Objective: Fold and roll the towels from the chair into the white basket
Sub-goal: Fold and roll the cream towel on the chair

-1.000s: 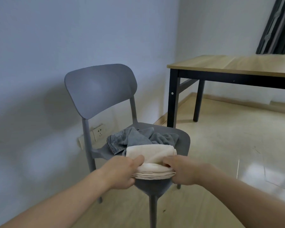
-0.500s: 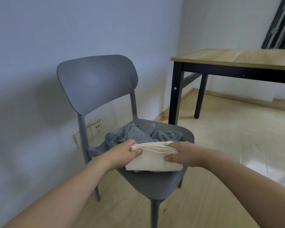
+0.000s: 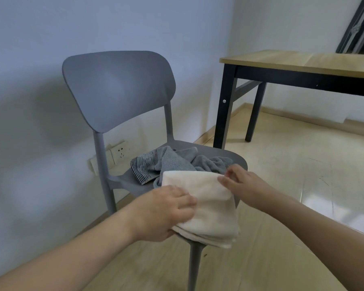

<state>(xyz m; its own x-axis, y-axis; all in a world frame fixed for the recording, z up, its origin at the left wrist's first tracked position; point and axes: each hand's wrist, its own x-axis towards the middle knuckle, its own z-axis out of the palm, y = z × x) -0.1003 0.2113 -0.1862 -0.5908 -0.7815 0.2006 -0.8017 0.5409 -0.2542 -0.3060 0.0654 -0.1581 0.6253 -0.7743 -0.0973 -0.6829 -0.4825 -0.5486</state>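
Observation:
A folded cream towel (image 3: 206, 204) lies on the front of the grey chair's seat (image 3: 235, 157) and hangs a little over its front edge. My left hand (image 3: 164, 213) grips the towel's near left corner, fingers on top. My right hand (image 3: 242, 183) pinches its far right edge. Behind it a crumpled grey towel (image 3: 177, 160) with a dark striped border lies on the seat. The white basket is not in view.
The grey chair stands against a pale wall with a socket (image 3: 120, 153) low behind it. A wooden table with black legs (image 3: 303, 64) stands to the right. Light wooden floor (image 3: 292, 164) stretches to the right of the chair.
The cream towel has been spread longer toward me across the seat front. My left hand slid to its near corner and my right hand shifted to its far right edge.

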